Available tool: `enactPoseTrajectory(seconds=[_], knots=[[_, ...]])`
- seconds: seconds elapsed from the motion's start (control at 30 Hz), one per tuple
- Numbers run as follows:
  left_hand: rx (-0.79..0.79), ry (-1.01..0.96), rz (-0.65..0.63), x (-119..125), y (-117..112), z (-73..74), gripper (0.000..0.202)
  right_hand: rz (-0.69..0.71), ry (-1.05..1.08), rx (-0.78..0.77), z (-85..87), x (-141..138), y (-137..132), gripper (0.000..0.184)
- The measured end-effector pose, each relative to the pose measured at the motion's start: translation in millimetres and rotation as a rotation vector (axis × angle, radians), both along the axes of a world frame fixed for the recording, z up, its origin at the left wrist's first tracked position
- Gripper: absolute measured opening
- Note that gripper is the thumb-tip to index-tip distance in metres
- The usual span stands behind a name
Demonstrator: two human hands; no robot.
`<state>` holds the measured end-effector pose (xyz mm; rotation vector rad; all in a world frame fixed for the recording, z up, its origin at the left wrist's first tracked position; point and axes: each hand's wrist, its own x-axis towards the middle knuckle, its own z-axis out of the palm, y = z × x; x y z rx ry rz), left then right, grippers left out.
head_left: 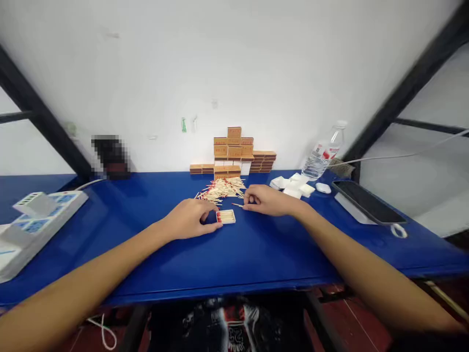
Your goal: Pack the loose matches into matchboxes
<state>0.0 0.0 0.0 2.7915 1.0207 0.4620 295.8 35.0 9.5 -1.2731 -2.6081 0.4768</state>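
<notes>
A small white matchbox tray with red-tipped matches in it lies on the blue table. My left hand grips the tray's left end, thumb at the near side and fingers at the far side. My right hand pinches a single match just above and right of the tray, its head pointing left. Behind both hands spreads a loose pile of matches, heads in mixed directions. Stacked brown matchboxes rise behind the pile against the wall.
White empty-looking trays lie in a heap at right, near a tilted clear bottle and a white earphone case. Farther right a phone rests on a white box. A power strip stands at left on the table.
</notes>
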Motion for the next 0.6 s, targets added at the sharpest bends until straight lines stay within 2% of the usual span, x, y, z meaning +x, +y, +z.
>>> enactPoseTrajectory(seconds=[0.23, 0.53, 0.6], knots=[[0.007, -0.004, 0.002, 2, 2, -1.3, 0.036, -0.004, -0.038, 0.018, -4.5, 2, -2, 0.017], [0.005, -0.014, -0.003, 1, 2, -1.4, 0.036, -0.038, 0.134, 0.026, 5.8, -1, -5, 0.001], [0.001, -0.012, -0.003, 2, 2, -1.2, 0.035, -0.029, 0.18, 0.041, 4.7, -2, -4, 0.012]])
